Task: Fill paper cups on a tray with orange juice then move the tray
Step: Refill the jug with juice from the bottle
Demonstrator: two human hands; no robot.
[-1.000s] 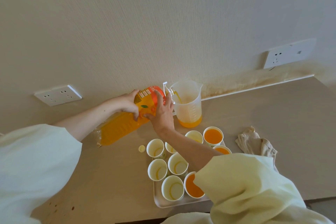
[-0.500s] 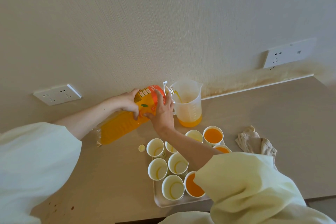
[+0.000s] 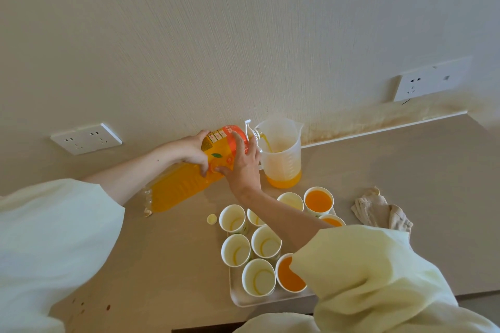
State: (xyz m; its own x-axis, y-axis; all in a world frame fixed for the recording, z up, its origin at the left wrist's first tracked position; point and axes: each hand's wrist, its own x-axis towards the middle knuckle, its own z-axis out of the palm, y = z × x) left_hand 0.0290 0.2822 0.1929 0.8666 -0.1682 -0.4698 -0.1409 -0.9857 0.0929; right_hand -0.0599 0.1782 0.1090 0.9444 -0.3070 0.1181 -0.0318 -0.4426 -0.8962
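Note:
A large orange juice bottle [image 3: 181, 186] lies tilted, its neck over a clear measuring jug [image 3: 281, 154], and juice streams into the jug. My left hand [image 3: 193, 151] grips the bottle's upper side near the label. My right hand [image 3: 243, 165] holds the bottle's shoulder from the near side, fingers wrapped on it. The jug has a shallow orange layer at its bottom. A white tray [image 3: 243, 299] carries several paper cups: three hold juice, such as one filled cup [image 3: 318, 200], and the others, like the empty cup [image 3: 258, 277], hold none.
A small yellow bottle cap [image 3: 211, 219] lies on the table left of the cups. A crumpled beige cloth [image 3: 378, 211] sits right of the tray. Wall sockets [image 3: 86, 138] are on the wall behind; the table's front edge runs just below the tray.
The bottle and both hands have held nearly the same pose while juice keeps flowing; the level in the jug has risen slightly.

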